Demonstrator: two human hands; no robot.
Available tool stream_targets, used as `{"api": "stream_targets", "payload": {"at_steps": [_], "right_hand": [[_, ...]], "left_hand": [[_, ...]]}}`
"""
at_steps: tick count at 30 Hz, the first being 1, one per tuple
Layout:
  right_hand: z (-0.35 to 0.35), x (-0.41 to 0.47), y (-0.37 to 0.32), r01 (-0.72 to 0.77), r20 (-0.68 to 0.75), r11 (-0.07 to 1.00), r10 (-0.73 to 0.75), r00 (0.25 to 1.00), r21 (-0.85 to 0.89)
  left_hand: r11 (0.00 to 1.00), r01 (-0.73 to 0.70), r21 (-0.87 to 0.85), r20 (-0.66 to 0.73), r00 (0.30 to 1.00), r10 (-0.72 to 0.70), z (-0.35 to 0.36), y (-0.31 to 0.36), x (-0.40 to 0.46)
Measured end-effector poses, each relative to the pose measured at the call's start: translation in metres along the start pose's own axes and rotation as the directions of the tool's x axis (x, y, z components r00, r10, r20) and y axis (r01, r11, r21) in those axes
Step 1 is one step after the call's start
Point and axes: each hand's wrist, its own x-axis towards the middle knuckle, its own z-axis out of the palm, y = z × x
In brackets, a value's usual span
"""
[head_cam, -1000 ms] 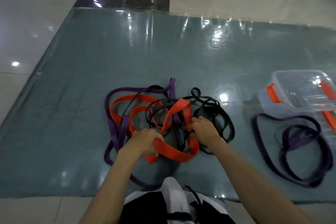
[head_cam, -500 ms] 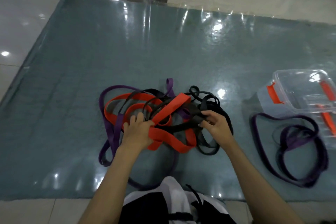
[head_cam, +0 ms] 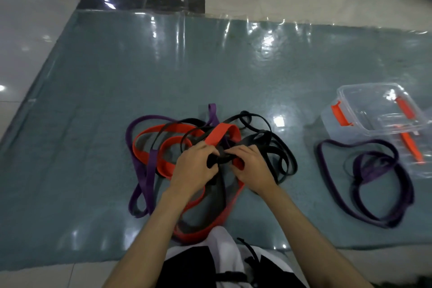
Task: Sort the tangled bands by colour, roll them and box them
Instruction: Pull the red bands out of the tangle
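Left hand point(head_cam: 195, 166) and right hand point(head_cam: 251, 166) both pinch black band point(head_cam: 218, 159)

Our left hand point(head_cam: 195, 167) and right hand point(head_cam: 251, 166) pinch flat black rubber band point(head_cam: 218, 159) amid orange, purple tangle.

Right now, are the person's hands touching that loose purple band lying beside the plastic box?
Apart. The head view shows both the left hand and right hand on the tangle, with bare mat between them and the purple band.
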Motion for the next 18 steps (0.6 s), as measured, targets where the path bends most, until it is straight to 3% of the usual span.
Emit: {"api": "stream_targets", "payload": {"at_steps": [4,9,14,18], "right_hand": [[-0.002,0.006,0.005,-0.100,-0.008,0.957,0.101,0.995,-0.272],[-0.020,0.023,0.015,-0.226,0.036,0.946,0.240,0.970,-0.233],[-0.064,0.046,0.005,-0.324,-0.027,0.929,0.333,0.942,0.179],[-0.108,0.071,-0.023,-0.278,-0.099,0.786,0.394,0.914,0.552]], "left_hand": [[0.994,-0.024,-0.105,-0.012,1.000,0.023,-0.009,-0.002,-0.005],[0.952,-0.034,-0.304,-0.279,0.959,-0.054,-0.022,-0.008,-0.008],[0.915,0.074,-0.396,-0.285,0.938,-0.199,-0.020,-0.013,-0.012],[0.935,0.167,-0.312,-0.156,0.962,-0.224,-0.020,-0.009,-0.006]]}}
